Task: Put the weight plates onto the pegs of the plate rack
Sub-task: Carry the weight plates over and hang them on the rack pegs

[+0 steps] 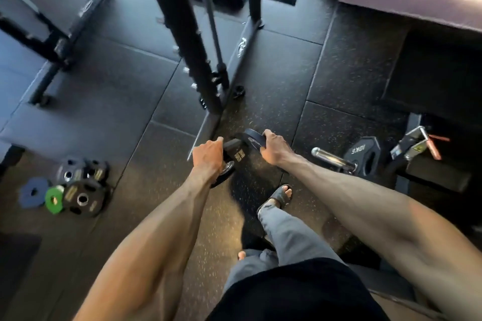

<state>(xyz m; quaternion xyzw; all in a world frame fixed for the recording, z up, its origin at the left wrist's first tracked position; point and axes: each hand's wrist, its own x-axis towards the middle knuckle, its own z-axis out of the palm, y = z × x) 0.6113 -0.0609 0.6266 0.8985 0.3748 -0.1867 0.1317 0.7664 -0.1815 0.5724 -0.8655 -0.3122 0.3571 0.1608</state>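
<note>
Left of the black matt-painted metal rack upright (182,34), the black speckled rubber floor tiles (109,86) read grainy and matt. At its foot, my left hand (208,156) grips a black round rubber-faced weight plate (233,156), dull, with a polished metal bore ring. My right hand (273,150) holds a dark smooth disc plate (250,139) with a faint sheen. Right of the upright, a chrome bar end (331,157) is glossy.

The left hand (208,155) grips a black plate (230,156) and the right hand (273,150) grips a dark plate (250,138), both above the floor (260,86) near the rack (182,34). More plates (78,190) lie piled at left; a 10KG plate (363,155) sits on a bar (328,157) at right.
</note>
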